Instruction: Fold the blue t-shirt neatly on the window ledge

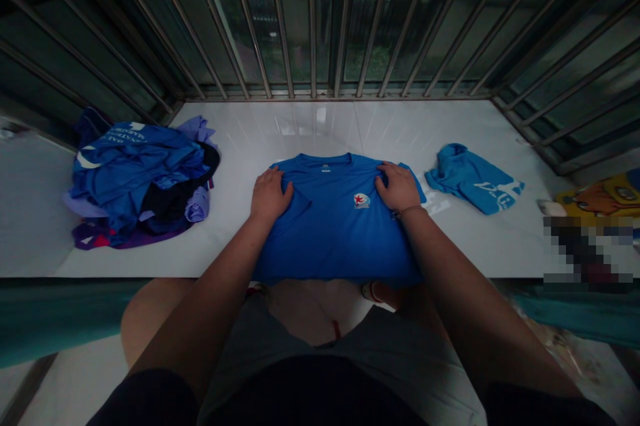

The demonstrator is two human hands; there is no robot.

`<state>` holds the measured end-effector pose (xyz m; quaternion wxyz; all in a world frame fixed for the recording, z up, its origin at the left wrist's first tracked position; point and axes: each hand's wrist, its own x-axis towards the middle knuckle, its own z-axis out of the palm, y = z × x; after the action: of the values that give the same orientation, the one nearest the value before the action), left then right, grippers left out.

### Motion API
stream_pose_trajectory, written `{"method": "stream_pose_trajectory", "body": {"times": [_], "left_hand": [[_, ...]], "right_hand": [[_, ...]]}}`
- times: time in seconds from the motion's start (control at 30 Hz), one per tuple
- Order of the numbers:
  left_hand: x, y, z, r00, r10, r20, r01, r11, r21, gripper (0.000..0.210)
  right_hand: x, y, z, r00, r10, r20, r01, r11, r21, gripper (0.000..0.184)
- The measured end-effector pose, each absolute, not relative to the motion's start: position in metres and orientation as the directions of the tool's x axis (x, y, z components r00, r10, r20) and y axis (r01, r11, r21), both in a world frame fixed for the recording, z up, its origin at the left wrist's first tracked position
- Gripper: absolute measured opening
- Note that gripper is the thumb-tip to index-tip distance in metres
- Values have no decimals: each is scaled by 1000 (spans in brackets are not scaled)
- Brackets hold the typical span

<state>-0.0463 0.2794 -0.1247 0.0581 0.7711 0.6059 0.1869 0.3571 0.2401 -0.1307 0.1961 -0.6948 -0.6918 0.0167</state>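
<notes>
A blue short-sleeved fabric T-shirt (330,233) is laid out on a glossy white desk (320,123), its neckline turned away from the wearer and its lower part brought to the desk's near edge. A small round badge (361,201) in red, white and pale blue is carried on the right side of its chest. The left hand (270,194) is placed on the shirt's left shoulder and sleeve, the right hand (400,187) on the opposite shoulder. Grip of both hands: released, thumbs spread away from the fingers, cloth touched from above. A thin bracelet (399,214) is worn on the right wrist. To the left, well apart, a crumpled pile of blue, purple and black clothes (143,169) is seen; to the right, a folded lighter-blue garment with white print (467,176). The desk's far side is bordered by upright metal bars (313,26)
</notes>
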Motion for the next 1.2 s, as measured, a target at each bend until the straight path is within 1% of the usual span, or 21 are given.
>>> {"method": "stream_pose_trajectory", "body": {"times": [0.23, 0.47, 0.8, 1.2], "left_hand": [[-46, 280, -125, 193, 960, 203, 912, -252, 323, 57], [-45, 280, -127, 180, 961, 210, 913, -243, 326, 55], [-42, 278, -123, 167, 968, 188, 917, -222, 333, 57], [-41, 277, -121, 173, 967, 187, 922, -226, 315, 57]], "right_hand": [[356, 239, -129, 36, 966, 255, 960, 38, -279, 52], [358, 239, -130, 31, 975, 220, 971, 23, -237, 54], [358, 240, -131, 36, 971, 235, 963, 29, -266, 53], [359, 239, -133, 39, 971, 234, 967, 23, -255, 54]]}}
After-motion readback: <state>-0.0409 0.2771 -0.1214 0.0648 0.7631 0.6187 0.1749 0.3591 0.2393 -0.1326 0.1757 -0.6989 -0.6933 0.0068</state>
